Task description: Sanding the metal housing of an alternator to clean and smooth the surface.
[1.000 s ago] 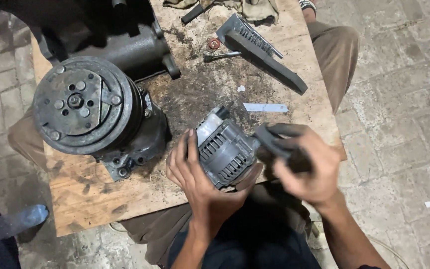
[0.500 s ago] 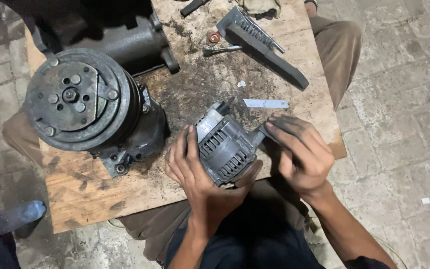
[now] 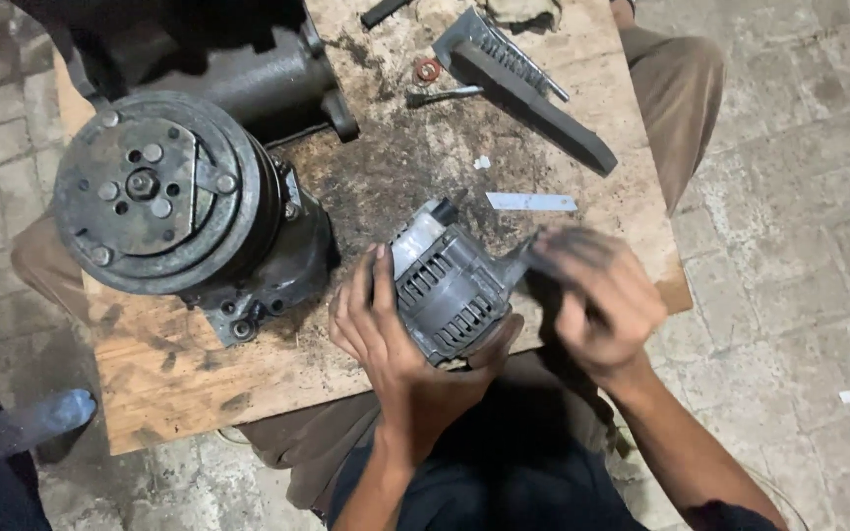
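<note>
Cradling small grey ribbed metal alternator [image 3: 448, 285] at near edge of stained wooden board table [image 3: 277, 369], left hand [image 3: 386, 329] curled round its underside, fingers spread. Right hand [image 3: 597, 295] blurred at the mounting ear; fingers' hold, cannot tell. Risk: greasy casing slipping off edge into lap. Farther back, large dark round-pulley compressor [image 3: 164, 197] close by, liable to get knocked; loose grey metal bracket [image 3: 523, 88] beyond.
</note>
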